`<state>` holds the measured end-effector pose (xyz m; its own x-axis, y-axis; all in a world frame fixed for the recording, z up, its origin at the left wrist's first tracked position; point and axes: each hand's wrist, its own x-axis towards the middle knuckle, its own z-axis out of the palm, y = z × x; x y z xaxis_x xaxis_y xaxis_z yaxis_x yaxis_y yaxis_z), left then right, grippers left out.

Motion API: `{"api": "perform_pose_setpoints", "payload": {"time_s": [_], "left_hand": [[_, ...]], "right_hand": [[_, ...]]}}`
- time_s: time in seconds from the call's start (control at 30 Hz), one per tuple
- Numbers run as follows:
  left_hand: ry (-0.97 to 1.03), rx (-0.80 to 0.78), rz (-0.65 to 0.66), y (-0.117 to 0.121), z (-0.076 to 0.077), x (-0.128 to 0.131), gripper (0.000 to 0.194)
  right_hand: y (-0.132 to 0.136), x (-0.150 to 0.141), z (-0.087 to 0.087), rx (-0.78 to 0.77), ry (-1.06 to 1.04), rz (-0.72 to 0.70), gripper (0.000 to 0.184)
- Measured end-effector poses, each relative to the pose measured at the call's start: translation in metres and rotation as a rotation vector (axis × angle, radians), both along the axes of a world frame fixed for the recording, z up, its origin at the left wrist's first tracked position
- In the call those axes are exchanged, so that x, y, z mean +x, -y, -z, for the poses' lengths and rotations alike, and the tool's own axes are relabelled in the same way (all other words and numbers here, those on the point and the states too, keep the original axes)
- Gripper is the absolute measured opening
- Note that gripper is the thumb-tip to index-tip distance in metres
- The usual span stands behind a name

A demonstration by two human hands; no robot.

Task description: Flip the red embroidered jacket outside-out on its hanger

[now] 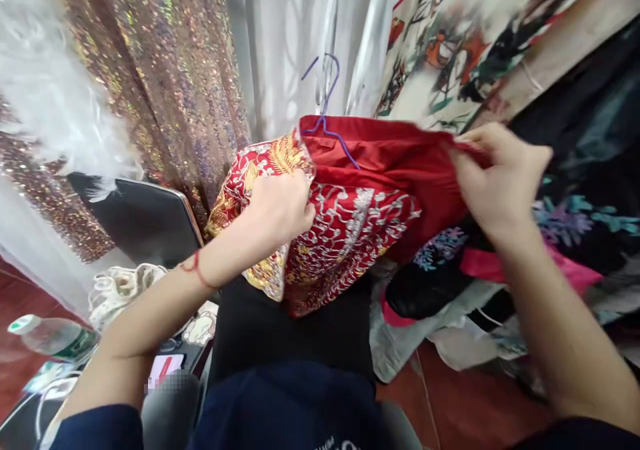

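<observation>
Red satin garment with gold and silver embroidery [345, 230] hangs stretched between both hands at chest height, above the person's dark lap, with a thin purple wire hanger [327, 113] poking up from its plain red inner lining just beyond the hands. The left hand [283, 207] is closed in a fist on the embroidered outer cloth, bunching it so the weight seems to sit there, while the right hand [495, 180] pinches the plain red edge between thumb and fingers and draws it out to the side, which spreads the opening flat and keeps the hanger's shoulder reachable. Below the right hand lies a heap of dark floral and pink clothes [500, 270]. Beyond the left hand a gold sequinned curtain [165, 77] hangs; under its forearm lie a clear plastic water bottle [55, 337] and a black laptop [140, 220].
</observation>
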<state>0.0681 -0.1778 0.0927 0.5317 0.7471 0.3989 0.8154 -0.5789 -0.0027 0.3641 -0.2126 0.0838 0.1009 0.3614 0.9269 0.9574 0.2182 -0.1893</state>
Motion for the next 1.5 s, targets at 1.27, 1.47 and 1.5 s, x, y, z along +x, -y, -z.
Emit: {"api": "perform_pose_setpoints", "payload": {"time_s": [1.27,1.47,1.5], "left_hand": [[0.493,0.112,0.416,-0.136,0.168,0.152,0.07],[0.908,-0.215,0.573,-0.113,0.163,0.082,0.063],[0.969,-0.261,0.543,-0.104,0.165,0.072,0.063]], "right_hand": [[-0.004,-0.088,0.072,-0.145,-0.41,-0.227,0.025],[-0.034,-0.097,0.088,-0.41,-0.288,-0.478,0.026],[-0.036,-0.091,0.091,-0.457,-0.22,-0.516,0.027]]}}
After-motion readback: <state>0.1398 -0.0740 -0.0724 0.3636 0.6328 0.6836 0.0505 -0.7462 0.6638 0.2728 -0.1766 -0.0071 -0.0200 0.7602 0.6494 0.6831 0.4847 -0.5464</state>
